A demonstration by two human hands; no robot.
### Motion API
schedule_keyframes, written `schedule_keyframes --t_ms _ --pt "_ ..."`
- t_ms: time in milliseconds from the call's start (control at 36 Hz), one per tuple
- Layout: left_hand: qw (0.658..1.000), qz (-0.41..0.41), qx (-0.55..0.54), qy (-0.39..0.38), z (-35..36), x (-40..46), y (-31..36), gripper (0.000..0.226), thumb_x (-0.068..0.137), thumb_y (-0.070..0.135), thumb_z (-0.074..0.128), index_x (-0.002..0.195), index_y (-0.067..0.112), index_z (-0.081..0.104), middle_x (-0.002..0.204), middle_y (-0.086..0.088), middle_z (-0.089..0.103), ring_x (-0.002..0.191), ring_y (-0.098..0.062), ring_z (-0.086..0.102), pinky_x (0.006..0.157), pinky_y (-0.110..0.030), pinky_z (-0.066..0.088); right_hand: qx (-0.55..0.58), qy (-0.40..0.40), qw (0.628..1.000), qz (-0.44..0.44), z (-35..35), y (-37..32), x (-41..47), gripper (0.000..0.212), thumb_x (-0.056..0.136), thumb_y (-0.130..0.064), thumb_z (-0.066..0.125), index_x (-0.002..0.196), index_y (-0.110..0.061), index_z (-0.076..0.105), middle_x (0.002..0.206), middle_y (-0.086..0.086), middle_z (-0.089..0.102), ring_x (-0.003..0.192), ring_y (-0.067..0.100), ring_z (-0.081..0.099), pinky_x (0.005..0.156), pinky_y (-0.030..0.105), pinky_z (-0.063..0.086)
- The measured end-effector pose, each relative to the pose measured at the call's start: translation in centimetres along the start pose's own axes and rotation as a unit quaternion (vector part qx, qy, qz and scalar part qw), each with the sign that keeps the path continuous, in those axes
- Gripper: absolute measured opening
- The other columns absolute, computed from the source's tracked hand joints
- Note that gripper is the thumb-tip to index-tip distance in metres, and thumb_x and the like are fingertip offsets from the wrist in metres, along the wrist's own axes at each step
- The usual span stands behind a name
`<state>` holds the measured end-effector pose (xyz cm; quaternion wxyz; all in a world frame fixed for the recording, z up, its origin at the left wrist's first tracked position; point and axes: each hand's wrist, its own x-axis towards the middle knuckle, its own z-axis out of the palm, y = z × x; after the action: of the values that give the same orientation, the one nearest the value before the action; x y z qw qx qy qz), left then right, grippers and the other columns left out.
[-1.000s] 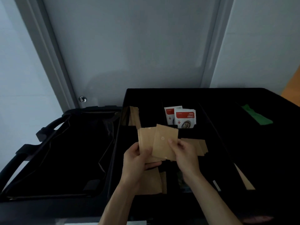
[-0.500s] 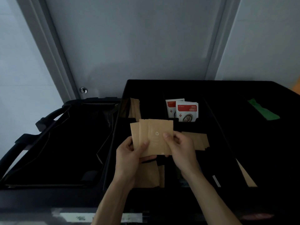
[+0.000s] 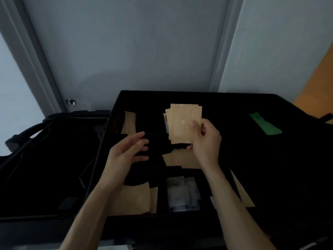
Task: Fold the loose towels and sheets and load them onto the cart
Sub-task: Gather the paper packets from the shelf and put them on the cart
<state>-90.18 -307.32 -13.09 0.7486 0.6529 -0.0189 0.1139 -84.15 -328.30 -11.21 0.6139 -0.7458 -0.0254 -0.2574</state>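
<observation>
Right now the right hand (image 3: 205, 139) holds a small stack of brown paper packets (image 3: 184, 122) upright over the black divided tray (image 3: 225, 98), its fingers (image 3: 193, 125) and thumb pinching the stack at its right edge. Beside it, the left hand (image 3: 126, 152) hangs apart from the packets with fingers loosely spread, holding nothing. More brown packets lie in the compartments below: one pile (image 3: 182, 159) just under the right hand, another (image 3: 134, 199) near the left forearm, a few standing at the far left corner (image 3: 128, 122). Pale, blurred sachets (image 3: 182, 193) sit in a near compartment. A green strip (image 3: 264, 124) lies on the dark surface to the right. To the left is a black bag frame (image 3: 54, 120), perhaps part of the cart. No towels or sheets show anywhere.
</observation>
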Motion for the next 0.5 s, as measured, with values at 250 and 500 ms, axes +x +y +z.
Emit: schedule_keyframes --t_ms 250,500 --pt "0.979 0.069 0.191 -0.033 6.1 4.2 -0.8 0.04 0.095 0.009 0.062 0.133 0.021 0.06 0.12 0.006 0.065 0.105 -0.005 0.062 0.083 -0.014 0.053 -0.333 -0.14 0.93 -0.063 -2.4 3.0 2.7 0.031 0.091 -0.042 0.066 0.072 -0.019 0.058 0.068 -0.008 0.059 0.062 0.009 0.057 0.055 0.029 0.044" --pt "0.913 0.074 0.38 -0.128 8.0 5.7 -5.1 0.048 0.096 0.005 0.057 0.143 0.011 0.049 0.138 -0.005 0.054 0.123 -0.012 0.052 0.096 -0.01 0.039 -0.434 -0.302 0.849 0.01 -1.4 5.6 2.7 0.033 0.101 -0.021 0.042 0.13 -0.018 0.059 0.121 0.011 0.052 0.115 0.029 0.049 0.092 0.043 0.048"
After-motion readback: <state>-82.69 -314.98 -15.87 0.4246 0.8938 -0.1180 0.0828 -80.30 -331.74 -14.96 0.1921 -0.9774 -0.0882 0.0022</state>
